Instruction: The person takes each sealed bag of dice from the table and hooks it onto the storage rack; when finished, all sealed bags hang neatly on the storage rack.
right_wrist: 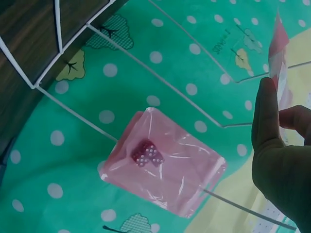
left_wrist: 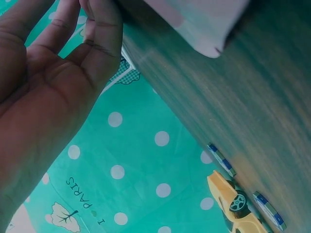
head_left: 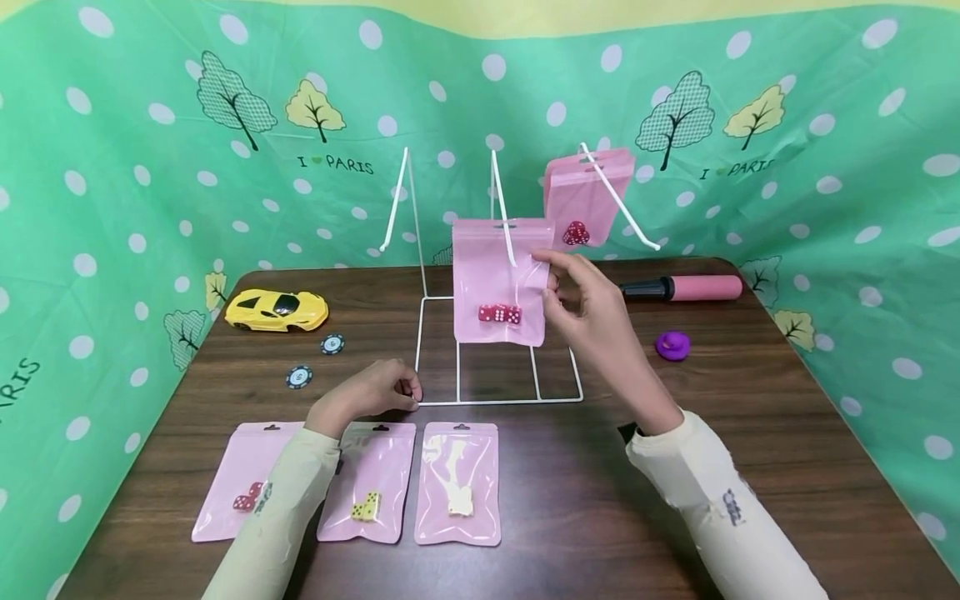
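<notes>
My right hand [head_left: 588, 308] pinches the right edge of a pink zip pouch [head_left: 480, 267] with red dice in its lower part. The middle hook's tip shows in front of this pouch, seemingly through its hang hole. In the right wrist view, the pouch [right_wrist: 278, 58] appears edge-on beside my fingers. My left hand [head_left: 367, 390] grips the front left corner of the white wire rack [head_left: 498, 402]; its fingers are curled in the left wrist view. Several pink pouches [head_left: 588, 200], the front one holding red dice, hang on the right hook. The left hook [head_left: 395, 200] is bare.
Three pink pouches lie in front: red dice [head_left: 225, 483] left, partly under my left sleeve, yellow dice [head_left: 375, 458] in the middle, white dice [head_left: 435, 525] right. A yellow toy car [head_left: 277, 310] and two poker chips [head_left: 298, 377] sit left; a pink-handled pump [head_left: 705, 287] and purple duck [head_left: 672, 345] right.
</notes>
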{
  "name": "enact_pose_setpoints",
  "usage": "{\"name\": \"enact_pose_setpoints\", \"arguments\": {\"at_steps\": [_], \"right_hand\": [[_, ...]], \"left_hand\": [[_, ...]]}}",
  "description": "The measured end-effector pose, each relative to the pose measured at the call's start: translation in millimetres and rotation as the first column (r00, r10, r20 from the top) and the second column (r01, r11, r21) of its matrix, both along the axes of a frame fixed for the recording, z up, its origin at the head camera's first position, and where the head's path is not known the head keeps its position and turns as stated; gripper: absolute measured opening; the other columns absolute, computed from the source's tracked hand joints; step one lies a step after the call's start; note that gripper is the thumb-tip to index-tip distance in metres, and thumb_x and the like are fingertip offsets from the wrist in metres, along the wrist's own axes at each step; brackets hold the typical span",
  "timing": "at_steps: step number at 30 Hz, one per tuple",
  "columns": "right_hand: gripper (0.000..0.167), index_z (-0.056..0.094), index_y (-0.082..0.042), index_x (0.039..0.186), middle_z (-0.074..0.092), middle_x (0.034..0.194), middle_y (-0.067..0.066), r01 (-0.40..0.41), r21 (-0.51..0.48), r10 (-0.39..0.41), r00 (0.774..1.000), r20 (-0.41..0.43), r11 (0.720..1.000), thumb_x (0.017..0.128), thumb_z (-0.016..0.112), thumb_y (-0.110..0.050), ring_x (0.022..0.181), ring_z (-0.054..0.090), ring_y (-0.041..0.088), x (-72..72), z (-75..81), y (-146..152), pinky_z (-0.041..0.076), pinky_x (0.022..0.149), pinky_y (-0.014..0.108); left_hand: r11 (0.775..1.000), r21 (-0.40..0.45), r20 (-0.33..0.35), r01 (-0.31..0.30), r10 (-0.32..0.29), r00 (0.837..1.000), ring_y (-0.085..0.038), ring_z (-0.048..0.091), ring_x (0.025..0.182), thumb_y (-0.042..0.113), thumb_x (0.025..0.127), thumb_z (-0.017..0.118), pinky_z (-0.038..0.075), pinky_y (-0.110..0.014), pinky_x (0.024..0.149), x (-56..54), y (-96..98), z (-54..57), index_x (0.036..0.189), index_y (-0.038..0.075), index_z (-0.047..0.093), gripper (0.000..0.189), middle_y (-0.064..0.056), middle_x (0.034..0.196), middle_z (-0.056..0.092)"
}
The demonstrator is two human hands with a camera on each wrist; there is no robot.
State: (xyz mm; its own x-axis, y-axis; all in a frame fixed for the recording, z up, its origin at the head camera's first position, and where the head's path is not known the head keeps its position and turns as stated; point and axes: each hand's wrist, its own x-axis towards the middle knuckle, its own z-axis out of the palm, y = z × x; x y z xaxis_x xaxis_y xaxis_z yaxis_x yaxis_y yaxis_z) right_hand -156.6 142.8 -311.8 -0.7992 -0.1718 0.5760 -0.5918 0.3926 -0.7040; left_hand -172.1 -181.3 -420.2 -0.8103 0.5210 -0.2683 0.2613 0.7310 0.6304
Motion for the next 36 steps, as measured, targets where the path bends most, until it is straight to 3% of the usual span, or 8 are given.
{"name": "enact_pose_setpoints", "arguments": {"at_steps": [12, 17, 22, 26, 31, 36], "right_hand": [[0.043, 0.065, 0.006, 0.141, 0.061, 0.109, 0.017, 0.050, -0.003, -0.049, 0.999, 0.022, 0.999, 0.099, 0.054, 0.013, 0.100, 0.057, 0.018, -61.7, 5.3, -13, 0.049, 0.080, 0.014], [0.042, 0.062, 0.006, 0.142, 0.059, 0.109, 0.016, 0.039, -0.002, -0.039, 0.998, 0.044, 0.999, 0.101, 0.052, 0.012, 0.099, 0.055, 0.018, -76.8, 5.5, -13, 0.049, 0.080, 0.018], [0.038, 0.060, 0.004, 0.142, 0.062, 0.111, 0.017, 0.038, -0.012, -0.037, 0.996, 0.080, 0.999, 0.105, 0.054, 0.009, 0.099, 0.065, 0.028, -76.7, 0.8, -7, 0.053, 0.080, 0.018], [0.036, 0.060, 0.005, 0.141, 0.067, 0.111, 0.020, 0.035, -0.096, -0.026, 0.995, 0.093, 0.995, 0.106, 0.057, 0.008, 0.098, 0.073, 0.036, -70.0, -3.0, 4, 0.059, 0.075, 0.021], [0.032, 0.062, 0.007, 0.138, 0.068, 0.107, 0.020, 0.078, -0.143, -0.067, 0.994, 0.086, 0.987, 0.106, 0.062, 0.005, 0.088, 0.076, 0.020, -59.1, -11.9, 28, 0.061, 0.070, 0.024], [0.034, 0.059, 0.008, 0.139, 0.068, 0.104, 0.023, 0.080, -0.069, -0.070, 0.988, 0.138, 0.994, 0.105, 0.065, 0.004, 0.079, 0.072, 0.007, -48.0, -31.7, 57, 0.060, 0.060, 0.026]], "left_hand": [[1.000, 0.009, 0.006, 0.001, -0.001, 1.000, -0.015, 0.058, 0.080, 0.001, 0.097, 0.080, 0.053, -0.032, 0.076, -1.3, -1.1, -2.8, 0.090, 0.010, 0.074, 0.012, -0.001, 0.087, 0.065], [1.000, 0.010, -0.002, 0.003, -0.002, 1.000, -0.015, 0.058, 0.080, 0.001, 0.096, 0.080, 0.053, -0.031, 0.075, -2.0, -1.9, -2.7, 0.090, 0.010, 0.074, 0.013, -0.001, 0.087, 0.065], [1.000, 0.014, -0.009, 0.004, -0.004, 1.000, -0.015, 0.058, 0.079, 0.000, 0.096, 0.080, 0.053, -0.032, 0.075, -2.1, -2.1, -2.6, 0.090, 0.009, 0.074, 0.012, -0.001, 0.086, 0.065], [1.000, 0.009, -0.001, -0.002, 0.002, 1.000, -0.015, 0.058, 0.079, 0.000, 0.096, 0.080, 0.053, -0.032, 0.075, -1.2, -1.0, -1.6, 0.090, 0.009, 0.074, 0.012, -0.001, 0.085, 0.065], [1.000, 0.008, 0.002, -0.001, 0.001, 1.000, -0.015, 0.058, 0.079, 0.000, 0.096, 0.079, 0.053, -0.032, 0.075, -0.5, -0.1, -2.4, 0.090, 0.008, 0.074, 0.011, -0.001, 0.085, 0.065], [1.000, 0.007, -0.007, -0.002, 0.003, 1.000, -0.015, 0.058, 0.079, 0.000, 0.096, 0.080, 0.053, -0.032, 0.076, 0.0, 0.5, -1.6, 0.091, 0.008, 0.074, 0.011, -0.001, 0.086, 0.065]]}}
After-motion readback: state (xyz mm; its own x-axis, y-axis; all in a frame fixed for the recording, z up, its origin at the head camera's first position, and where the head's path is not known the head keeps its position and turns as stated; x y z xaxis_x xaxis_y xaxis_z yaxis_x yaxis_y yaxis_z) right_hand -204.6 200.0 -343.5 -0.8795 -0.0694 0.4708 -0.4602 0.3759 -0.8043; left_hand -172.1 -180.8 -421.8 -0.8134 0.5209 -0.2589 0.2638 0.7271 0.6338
